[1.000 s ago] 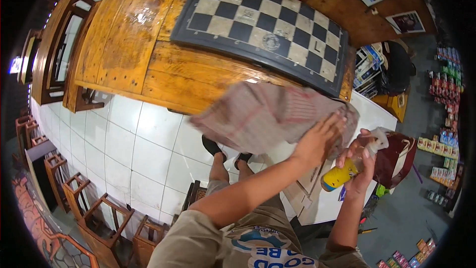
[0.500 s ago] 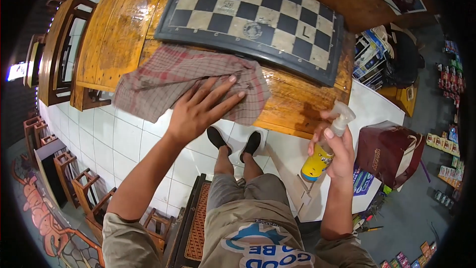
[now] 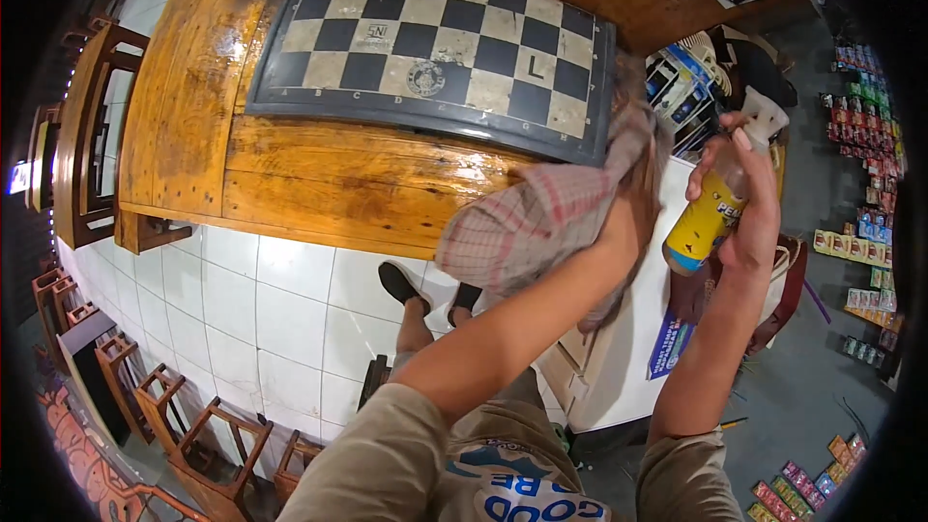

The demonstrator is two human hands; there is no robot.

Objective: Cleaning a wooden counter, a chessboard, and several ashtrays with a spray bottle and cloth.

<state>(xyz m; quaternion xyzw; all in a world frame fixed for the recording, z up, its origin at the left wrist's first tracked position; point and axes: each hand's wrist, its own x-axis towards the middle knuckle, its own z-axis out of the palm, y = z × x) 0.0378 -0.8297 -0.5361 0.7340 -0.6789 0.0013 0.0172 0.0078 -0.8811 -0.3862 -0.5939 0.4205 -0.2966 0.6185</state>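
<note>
Presently, the right hand (image 3: 758, 201) grips the spray bottle (image 3: 708, 224) right of the chessboard (image 3: 447, 50), apparently keeping its nozzle (image 3: 766, 118) reachable; the left hand (image 3: 638, 197), grip indeterminable, meets the checked cloth (image 3: 541, 217) beside the chessboard.

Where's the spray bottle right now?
In the head view, the spray bottle is right of centre, in the right hand, just right of the cloth.

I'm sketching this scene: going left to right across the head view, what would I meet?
Orange mural figure, left black shoe, checked cloth, yellow-labelled spray bottle, red packets at the far right.
</note>
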